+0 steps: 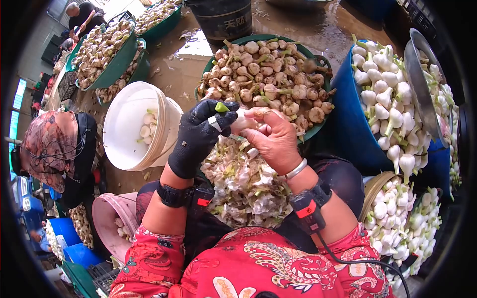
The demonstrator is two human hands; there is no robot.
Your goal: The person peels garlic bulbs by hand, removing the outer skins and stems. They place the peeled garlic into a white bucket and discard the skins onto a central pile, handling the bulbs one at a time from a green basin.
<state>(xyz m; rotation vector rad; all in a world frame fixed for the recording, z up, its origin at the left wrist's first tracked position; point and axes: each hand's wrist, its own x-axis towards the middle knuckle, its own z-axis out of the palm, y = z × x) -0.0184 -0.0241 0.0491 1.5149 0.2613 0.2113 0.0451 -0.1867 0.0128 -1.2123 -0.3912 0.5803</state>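
In the head view, my left hand [195, 136], in a black glove with a white band on one finger, is closed around a garlic bulb [241, 122]. A green stalk end [221, 107] sticks out above the gloved fingers. My right hand [277, 139], bare with a bangle at the wrist, grips the same bulb from the right with thumb and fingers. Beneath both hands lies a heap of papery garlic skins [248, 186]. Just beyond them, brownish unpeeled garlic bulbs [266, 69] fill a green basin [314, 133].
At left, a white bucket [121, 124] contains a few pale bulbs; a pink bucket [107, 218] stands nearer. A blue tub [345, 107] of white garlic is at right, above more white garlic [390, 206]. A person [52, 146] sits at far left. A black bucket [218, 20] stands behind.
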